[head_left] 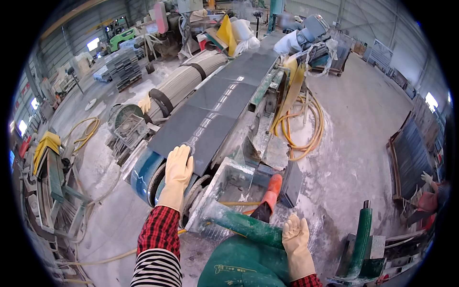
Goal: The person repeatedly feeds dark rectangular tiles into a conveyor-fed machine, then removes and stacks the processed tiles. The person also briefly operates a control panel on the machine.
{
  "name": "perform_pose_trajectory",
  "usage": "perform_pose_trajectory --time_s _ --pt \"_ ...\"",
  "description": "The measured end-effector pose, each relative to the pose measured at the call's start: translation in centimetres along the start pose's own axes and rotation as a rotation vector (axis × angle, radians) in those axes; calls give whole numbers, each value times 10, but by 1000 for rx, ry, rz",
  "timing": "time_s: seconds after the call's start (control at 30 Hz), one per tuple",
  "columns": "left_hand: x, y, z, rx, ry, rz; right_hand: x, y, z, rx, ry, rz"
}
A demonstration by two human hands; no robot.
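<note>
My left hand (178,171), in a cream rubber glove, lies flat on the near end of a dark grey stone slab (191,125). Its fingers are straight and hold nothing. The slab rests on a conveyor whose blue belt end (143,174) curves down beside my left forearm. Further slabs (222,98) continue in line toward the far end, with a bright light streak along them. Lower right, my right hand (297,241), gloved alike, is beside the end of a green bar (251,225); its fingers are slightly bent and nothing shows in them. A green apron (244,263) covers my front.
Left of the slabs runs a ribbed grey roll (186,79) with a motor (129,122). An orange boot (272,191) stands by the metal frame (232,179). Yellow hoses (311,138) coil on the floor. Another person's gloved hand (426,177) is by a rack (413,148) at right.
</note>
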State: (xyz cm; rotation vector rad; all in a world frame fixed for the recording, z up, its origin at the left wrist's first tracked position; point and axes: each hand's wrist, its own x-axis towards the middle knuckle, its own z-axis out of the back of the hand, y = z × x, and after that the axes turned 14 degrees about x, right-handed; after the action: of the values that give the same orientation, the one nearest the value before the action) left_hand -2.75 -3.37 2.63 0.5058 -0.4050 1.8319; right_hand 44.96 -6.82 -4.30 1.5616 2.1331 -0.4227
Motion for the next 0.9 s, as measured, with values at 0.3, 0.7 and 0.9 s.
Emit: perform_pose_trajectory --time_s 0.3,0.7,0.9 --pt "-3 2 4 10 -23 5 -6 -10 -20 21 78 -136" --pt "-10 5 5 22 12 8 0 -6 -11 25 226 -203" --pt "-12 5 9 21 1 0 -4 -7 -15 15 161 -168"
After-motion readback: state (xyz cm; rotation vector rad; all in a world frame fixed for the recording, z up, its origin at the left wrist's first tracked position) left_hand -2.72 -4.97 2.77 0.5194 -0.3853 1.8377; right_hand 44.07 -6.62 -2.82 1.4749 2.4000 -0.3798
